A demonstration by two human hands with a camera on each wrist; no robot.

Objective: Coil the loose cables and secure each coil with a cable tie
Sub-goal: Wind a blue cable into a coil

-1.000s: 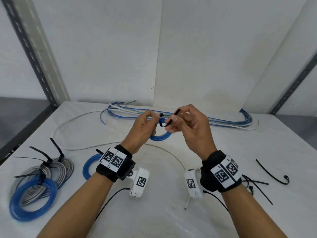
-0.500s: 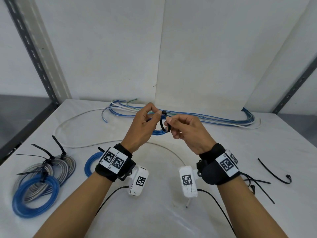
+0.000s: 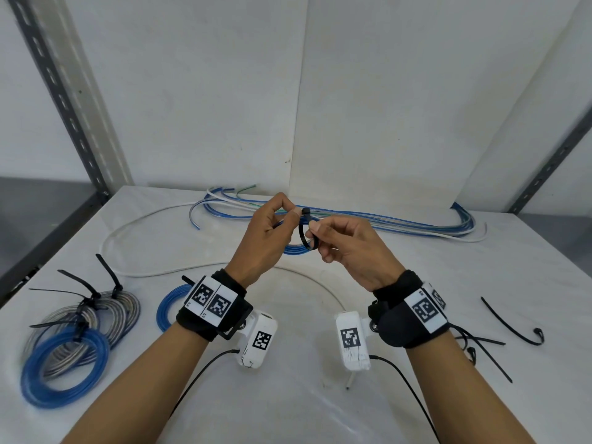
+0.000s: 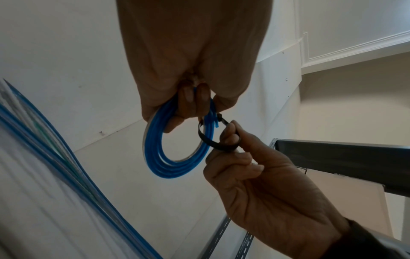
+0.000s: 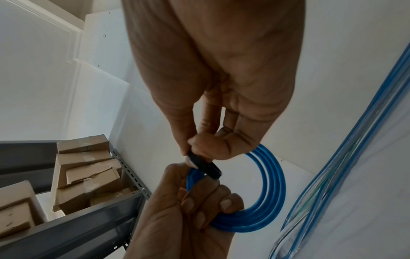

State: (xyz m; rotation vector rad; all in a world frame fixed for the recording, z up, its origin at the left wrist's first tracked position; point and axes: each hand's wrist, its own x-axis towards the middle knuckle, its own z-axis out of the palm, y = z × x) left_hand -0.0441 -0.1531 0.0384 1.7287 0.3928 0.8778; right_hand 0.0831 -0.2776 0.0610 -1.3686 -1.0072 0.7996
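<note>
Above the middle of the white table my left hand [image 3: 272, 232] grips a small blue cable coil [image 4: 175, 157] at its top, fingers curled round the strands. A black cable tie [image 3: 306, 235] loops round one side of that coil [image 5: 261, 201]. My right hand [image 3: 339, 241] pinches the tie [image 4: 221, 145] between thumb and forefinger, its other fingers curled. The tie's head [image 3: 306, 210] sticks up beside my left thumb. In the right wrist view the tie [image 5: 206, 166] crosses the blue strands just under my fingertips.
Tied grey and blue coils [image 3: 77, 341] lie at the left front, another blue coil [image 3: 169, 306] behind my left wrist. Loose blue and white cables [image 3: 384, 219] stretch along the back; a white cable [image 3: 153, 270] curves across the middle. Spare black ties [image 3: 512, 325] lie at the right.
My right hand has turned and drawn the tie into a closed loop round the coil. Both hands have sunk slightly.
</note>
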